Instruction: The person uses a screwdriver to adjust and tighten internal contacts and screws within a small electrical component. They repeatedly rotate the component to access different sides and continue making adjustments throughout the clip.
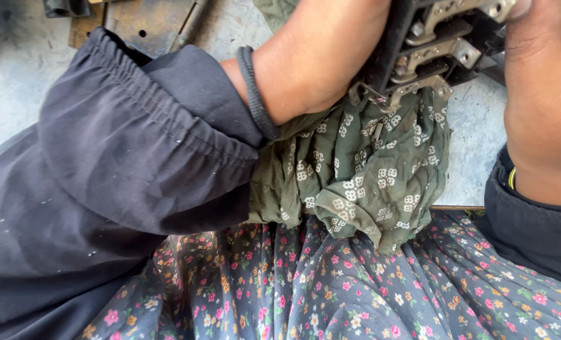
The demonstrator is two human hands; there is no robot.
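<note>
My left hand (pixel 318 56) presses against the left side of a black block fitted with several tan metal brackets (pixel 428 47) at the top of the view; its fingers are hidden behind the block. My right hand (pixel 542 94) grips the same block from the right side, fingers out of frame. A black band (pixel 253 94) circles my left wrist. Under the block hangs a bunched green cloth with white flower print (pixel 368 176).
A grey concrete surface (pixel 476 138) lies beneath. Rusty metal plates (pixel 148 22) sit at the upper left. Dark sleeves cover both forearms, and a dark floral-print fabric (pixel 356 283) spreads across the bottom of the view.
</note>
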